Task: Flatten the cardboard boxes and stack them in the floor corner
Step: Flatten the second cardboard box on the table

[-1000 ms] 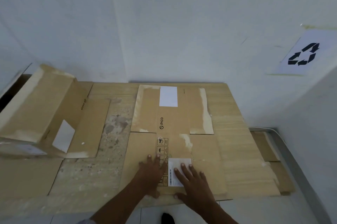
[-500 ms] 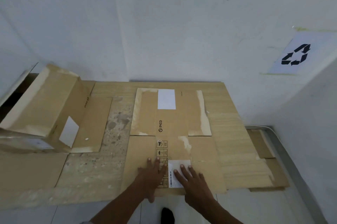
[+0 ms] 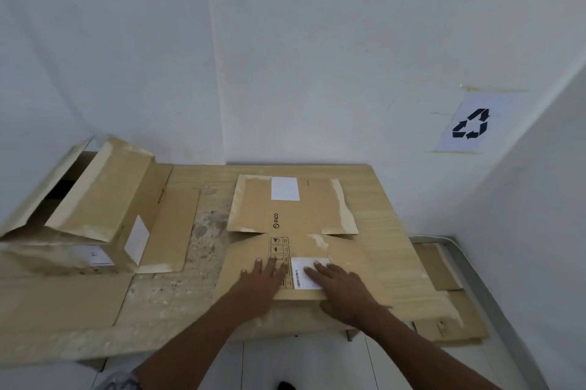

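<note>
A flattened brown cardboard box [image 3: 295, 218] with a PICO mark and white labels lies on top of a pile of flat cardboard sheets [image 3: 390, 250] in the floor corner. My left hand [image 3: 263, 281] rests palm down on its near part, fingers spread over the printed symbols. My right hand [image 3: 342, 288] lies flat beside it, fingertips on a white shipping label [image 3: 304, 272]. Neither hand grips anything. At the left stands a box [image 3: 95, 199] that keeps its shape, its flaps open.
White walls meet behind the pile. A recycling sign [image 3: 469, 123] is taped on the right wall. More flat cardboard [image 3: 444, 266] pokes out at the right, beside a grey floor strip. White floor tiles and a dark shoe tip [image 3: 285, 386] show below.
Both hands stay pressed on the flattened box; they have slid slightly toward me along it. The view has shifted a little.
</note>
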{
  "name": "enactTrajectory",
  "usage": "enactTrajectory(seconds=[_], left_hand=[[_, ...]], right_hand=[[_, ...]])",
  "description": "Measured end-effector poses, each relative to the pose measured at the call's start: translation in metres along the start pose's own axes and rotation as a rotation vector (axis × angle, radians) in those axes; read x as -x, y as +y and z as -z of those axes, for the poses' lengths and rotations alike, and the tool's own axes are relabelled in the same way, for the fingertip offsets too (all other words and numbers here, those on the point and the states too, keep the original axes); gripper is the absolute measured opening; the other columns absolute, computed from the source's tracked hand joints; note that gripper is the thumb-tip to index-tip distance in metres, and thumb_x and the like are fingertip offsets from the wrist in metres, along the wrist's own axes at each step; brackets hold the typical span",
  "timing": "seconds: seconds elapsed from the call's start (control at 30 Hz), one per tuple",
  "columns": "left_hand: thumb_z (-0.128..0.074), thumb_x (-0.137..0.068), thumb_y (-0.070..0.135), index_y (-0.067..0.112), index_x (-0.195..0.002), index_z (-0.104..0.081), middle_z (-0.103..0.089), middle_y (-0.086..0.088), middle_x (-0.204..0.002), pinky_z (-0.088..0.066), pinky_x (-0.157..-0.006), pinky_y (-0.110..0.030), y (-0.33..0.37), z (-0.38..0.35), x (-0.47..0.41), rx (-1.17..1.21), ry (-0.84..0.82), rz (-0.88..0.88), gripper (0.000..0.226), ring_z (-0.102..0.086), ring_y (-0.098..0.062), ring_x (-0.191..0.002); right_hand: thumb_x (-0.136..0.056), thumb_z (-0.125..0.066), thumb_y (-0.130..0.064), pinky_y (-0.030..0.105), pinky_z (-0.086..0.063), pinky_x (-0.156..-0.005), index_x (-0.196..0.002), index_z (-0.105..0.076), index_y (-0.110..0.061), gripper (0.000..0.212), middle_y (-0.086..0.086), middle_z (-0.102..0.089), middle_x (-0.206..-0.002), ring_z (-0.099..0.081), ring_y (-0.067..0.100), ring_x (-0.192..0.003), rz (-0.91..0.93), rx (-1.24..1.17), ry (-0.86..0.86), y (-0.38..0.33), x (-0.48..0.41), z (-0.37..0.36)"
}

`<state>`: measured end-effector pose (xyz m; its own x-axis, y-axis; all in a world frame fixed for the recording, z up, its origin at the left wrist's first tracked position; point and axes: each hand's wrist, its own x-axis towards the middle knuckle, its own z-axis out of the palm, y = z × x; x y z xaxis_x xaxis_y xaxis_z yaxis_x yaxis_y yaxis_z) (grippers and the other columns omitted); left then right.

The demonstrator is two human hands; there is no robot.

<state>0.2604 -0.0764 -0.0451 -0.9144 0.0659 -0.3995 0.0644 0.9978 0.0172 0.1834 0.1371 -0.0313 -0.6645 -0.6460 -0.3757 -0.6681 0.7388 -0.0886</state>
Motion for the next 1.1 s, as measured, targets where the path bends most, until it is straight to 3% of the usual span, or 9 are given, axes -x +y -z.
enactTrajectory(seconds=[0.1, 0.2, 0.33, 0.47, 0.6, 0.83, 1.1], left_hand=[[-0.042, -0.099, 0.010, 0.017, -0.155, 0.005, 0.003, -0.020, -0.161, -0.019, -0.116, -0.057, -0.013, 0.008, 0.008, 0.024, 0.044, -0.050, 0.073, -0.009, -0.044, -0.146], [-0.040, -0.098, 0.008, 0.012, -0.155, 0.003, -0.001, -0.022, -0.161, -0.009, -0.119, -0.053, -0.009, 0.007, 0.018, -0.054, 0.073, -0.073, 0.071, -0.006, -0.038, -0.148], [-0.044, -0.095, 0.000, 0.015, -0.155, -0.001, -0.002, -0.018, -0.162, -0.016, -0.118, -0.052, 0.003, 0.016, 0.022, 0.000, 0.028, -0.039, 0.075, -0.006, -0.033, -0.149], [-0.041, -0.096, 0.003, 0.021, -0.155, -0.006, -0.010, -0.013, -0.162, -0.032, -0.112, -0.049, 0.007, 0.035, 0.015, 0.008, 0.023, -0.022, 0.071, -0.017, -0.030, -0.148], [-0.038, -0.096, 0.008, 0.026, -0.155, -0.009, -0.017, -0.009, -0.162, -0.040, -0.105, -0.043, 0.025, 0.058, 0.005, 0.007, 0.018, -0.017, 0.068, -0.028, -0.026, -0.144], [-0.036, -0.094, 0.011, 0.026, -0.154, -0.015, -0.026, -0.011, -0.159, -0.045, -0.098, -0.042, 0.104, 0.088, -0.032, -0.020, 0.049, -0.018, 0.065, -0.046, -0.031, -0.131], [-0.041, -0.093, 0.009, 0.019, -0.154, -0.013, -0.025, -0.016, -0.158, -0.045, -0.101, -0.045, 0.199, 0.099, -0.083, -0.022, 0.037, -0.021, 0.068, -0.037, -0.030, -0.138]], right_hand=[[-0.094, -0.045, -0.003, 0.060, -0.015, -0.115, -0.154, 0.001, -0.037, 0.083, 0.002, -0.005, -0.165, -0.008, 0.030, -0.150, -0.091, -0.002, 0.032, 0.008, 0.015, 0.004], [-0.092, -0.039, 0.008, 0.062, -0.012, -0.115, -0.153, 0.001, -0.038, 0.086, 0.001, -0.004, -0.165, -0.008, 0.033, -0.150, -0.096, 0.001, -0.021, 0.011, 0.024, 0.009], [-0.092, -0.042, 0.005, 0.065, -0.015, -0.114, -0.154, -0.002, -0.036, 0.084, 0.002, -0.008, -0.164, -0.011, 0.034, -0.149, -0.049, 0.039, -0.065, 0.014, 0.026, 0.019], [-0.092, -0.043, -0.002, 0.056, -0.031, -0.107, -0.153, -0.014, -0.038, 0.076, 0.000, -0.021, -0.162, -0.031, 0.031, -0.140, -0.035, 0.034, 0.002, 0.029, 0.026, 0.029], [-0.090, -0.042, -0.002, 0.053, -0.037, -0.102, -0.151, -0.023, -0.039, 0.074, 0.001, -0.029, -0.159, -0.040, 0.031, -0.133, -0.002, 0.010, 0.030, 0.057, 0.026, 0.046], [-0.091, -0.043, -0.001, 0.050, -0.040, -0.106, -0.151, -0.023, -0.041, 0.075, 0.003, -0.030, -0.159, -0.042, 0.031, -0.134, 0.029, -0.025, 0.004, 0.148, 0.046, 0.054], [-0.092, -0.044, -0.002, 0.052, -0.041, -0.105, -0.151, -0.017, -0.039, 0.075, 0.002, -0.025, -0.160, -0.039, 0.029, -0.135, 0.042, -0.021, 0.016, 0.254, 0.071, 0.036]])
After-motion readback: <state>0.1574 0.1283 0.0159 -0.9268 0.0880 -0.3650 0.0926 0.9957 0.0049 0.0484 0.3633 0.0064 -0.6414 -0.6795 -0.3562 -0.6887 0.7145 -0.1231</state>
